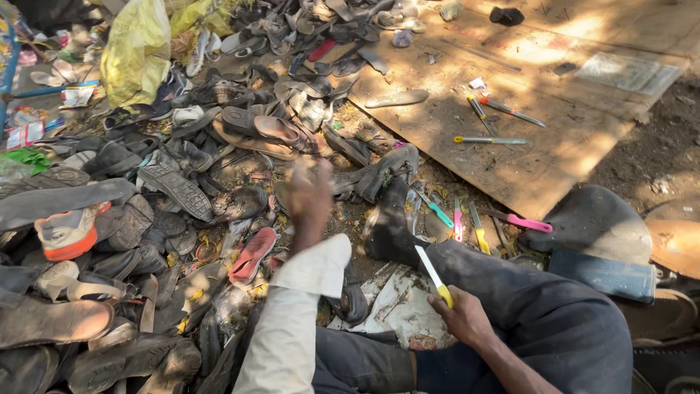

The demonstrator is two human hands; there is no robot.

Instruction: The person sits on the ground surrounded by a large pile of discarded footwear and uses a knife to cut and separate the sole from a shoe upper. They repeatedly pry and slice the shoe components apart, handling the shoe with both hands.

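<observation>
Reaching toward the middle of the frame, the left hand (308,195) was blurred above the shoe pile (168,182); whether its grip was spread, I cannot tell. At lower centre, the right hand (461,315) pinched a yellow-handled knife (433,275), blade up, beside a black boot (390,226). The knife looked light, stiff and sharp, best held by the handle.
</observation>
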